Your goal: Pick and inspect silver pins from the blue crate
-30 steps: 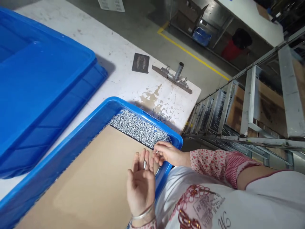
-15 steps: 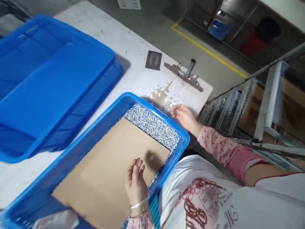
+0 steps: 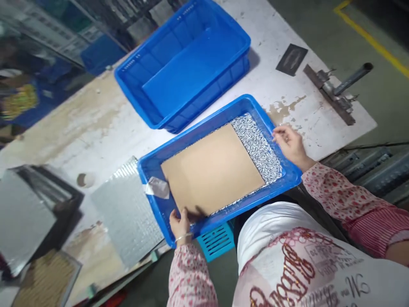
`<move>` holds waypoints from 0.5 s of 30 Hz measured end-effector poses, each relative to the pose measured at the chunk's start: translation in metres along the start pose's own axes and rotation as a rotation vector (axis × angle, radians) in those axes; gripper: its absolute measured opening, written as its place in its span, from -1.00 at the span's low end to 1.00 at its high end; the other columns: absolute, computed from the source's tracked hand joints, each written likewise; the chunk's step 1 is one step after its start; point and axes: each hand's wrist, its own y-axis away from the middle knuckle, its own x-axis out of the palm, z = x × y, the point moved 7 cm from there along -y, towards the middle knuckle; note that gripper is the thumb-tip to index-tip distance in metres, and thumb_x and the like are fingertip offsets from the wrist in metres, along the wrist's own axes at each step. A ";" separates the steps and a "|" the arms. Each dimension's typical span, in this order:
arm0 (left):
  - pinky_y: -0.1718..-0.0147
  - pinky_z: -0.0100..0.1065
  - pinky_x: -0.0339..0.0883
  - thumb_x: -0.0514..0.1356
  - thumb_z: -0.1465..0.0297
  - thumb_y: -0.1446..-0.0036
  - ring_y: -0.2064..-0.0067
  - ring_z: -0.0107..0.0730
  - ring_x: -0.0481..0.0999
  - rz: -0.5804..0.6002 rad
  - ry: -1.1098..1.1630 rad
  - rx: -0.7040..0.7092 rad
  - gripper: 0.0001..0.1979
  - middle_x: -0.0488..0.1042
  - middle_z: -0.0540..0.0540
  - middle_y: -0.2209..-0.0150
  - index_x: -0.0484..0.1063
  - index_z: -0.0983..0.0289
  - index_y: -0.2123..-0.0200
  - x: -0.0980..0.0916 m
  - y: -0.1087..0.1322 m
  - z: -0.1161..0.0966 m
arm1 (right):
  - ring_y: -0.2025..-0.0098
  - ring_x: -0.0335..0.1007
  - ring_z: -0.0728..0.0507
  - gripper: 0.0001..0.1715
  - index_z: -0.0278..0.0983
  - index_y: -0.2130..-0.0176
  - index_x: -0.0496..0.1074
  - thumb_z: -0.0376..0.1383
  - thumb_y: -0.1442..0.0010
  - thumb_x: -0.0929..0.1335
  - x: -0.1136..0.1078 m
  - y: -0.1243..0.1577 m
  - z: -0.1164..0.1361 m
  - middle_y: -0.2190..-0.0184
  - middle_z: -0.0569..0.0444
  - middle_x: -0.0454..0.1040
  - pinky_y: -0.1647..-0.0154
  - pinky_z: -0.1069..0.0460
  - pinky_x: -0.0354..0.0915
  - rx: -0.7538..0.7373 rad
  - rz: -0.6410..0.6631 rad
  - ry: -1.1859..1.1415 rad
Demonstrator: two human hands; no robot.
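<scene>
A blue plastic tub (image 3: 220,225) stands at the front edge of the table. Small shiny silver metal pieces (image 3: 258,149) fill its right end, and a flat brown cardboard sheet (image 3: 214,170) covers the rest of them. My right hand (image 3: 291,145) has its fingers curled at the tub's right rim. Over the near left corner of the tub is my left hand (image 3: 180,225), thumb and fingers apart, close to the cardboard's near edge. A crumpled whitish scrap (image 3: 158,187) lies at the tub's left end.
Behind stands a second blue tub (image 3: 207,81) with a bare bottom. A dark plate (image 3: 292,59) and a metal bar with an upright pipe (image 3: 330,96) lie at the right. Silvery sheeting (image 3: 128,213) covers the table at left, near a tray of tan material (image 3: 47,277).
The view has swung left, showing more of the table. My right hand has come onto the tub's right rim; my left hand has moved from above the cardboard to the near left corner.
</scene>
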 end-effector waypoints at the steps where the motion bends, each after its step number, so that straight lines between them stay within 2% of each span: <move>1: -0.07 -0.11 0.26 0.20 0.24 0.04 -0.08 -0.08 0.39 0.010 -0.048 -0.005 -0.49 0.41 0.25 0.06 0.26 0.32 0.02 0.000 -0.009 0.002 | 0.25 0.45 -0.08 -0.74 -0.26 0.05 0.38 -0.30 -0.25 0.29 0.027 0.007 0.005 0.19 -0.04 0.50 0.17 0.00 0.36 -0.003 0.144 0.003; 3: -0.06 -0.10 0.26 0.21 0.28 0.03 -0.07 -0.04 0.40 0.049 -0.132 -0.012 -0.50 0.43 0.28 0.08 0.26 0.36 0.01 0.004 -0.022 0.004 | 0.19 0.46 -0.13 -0.67 -0.30 0.03 0.39 -0.34 -0.17 0.34 0.076 0.021 0.002 0.13 -0.09 0.50 0.12 -0.04 0.36 0.036 0.379 0.082; 5: -0.08 -0.09 0.23 0.21 0.29 0.03 -0.11 0.00 0.38 0.090 -0.202 -0.004 -0.46 0.42 0.34 0.06 0.24 0.39 -0.03 0.013 -0.030 0.004 | 0.07 0.44 -0.19 -0.55 -0.35 -0.04 0.36 -0.37 -0.13 0.36 0.109 0.027 -0.010 0.01 -0.18 0.46 0.01 -0.09 0.32 0.099 0.467 0.181; 7: -0.13 -0.09 0.18 0.21 0.26 0.01 -0.18 0.05 0.30 0.118 -0.258 0.010 -0.36 0.36 0.42 -0.04 0.19 0.43 -0.11 0.022 -0.032 0.003 | 0.01 0.41 -0.20 -0.48 -0.37 -0.09 0.33 -0.39 -0.11 0.36 0.129 0.023 -0.023 -0.04 -0.21 0.43 -0.04 -0.09 0.29 0.192 0.442 0.200; 9: -0.18 -0.09 0.11 0.18 0.20 -0.03 -0.25 0.09 0.20 0.132 -0.302 0.016 -0.26 0.27 0.47 -0.13 0.09 0.46 -0.20 0.029 -0.031 0.003 | 0.04 0.41 -0.18 -0.47 -0.35 -0.09 0.33 -0.39 -0.11 0.36 0.141 0.017 -0.033 -0.01 -0.17 0.45 -0.03 -0.08 0.28 0.285 0.387 0.180; 12: -0.20 0.01 0.04 0.13 0.11 -0.05 -0.30 0.21 0.07 0.124 -0.351 -0.004 -0.16 0.12 0.51 -0.21 -0.02 0.47 -0.27 0.036 -0.028 0.007 | 0.14 0.42 -0.17 -0.56 -0.34 0.00 0.38 -0.35 -0.10 0.37 0.151 0.007 -0.035 0.13 -0.11 0.50 0.03 -0.07 0.29 0.364 0.288 0.191; 15: -0.16 0.09 0.08 0.10 0.05 -0.04 -0.30 0.32 0.02 0.141 -0.357 -0.015 -0.17 0.05 0.51 -0.23 0.05 0.42 -0.27 0.037 -0.025 0.010 | 0.29 0.41 -0.14 -0.69 -0.33 0.15 0.42 -0.20 -0.12 0.37 0.150 0.002 -0.029 0.34 -0.01 0.51 0.22 -0.02 0.32 0.385 0.227 0.171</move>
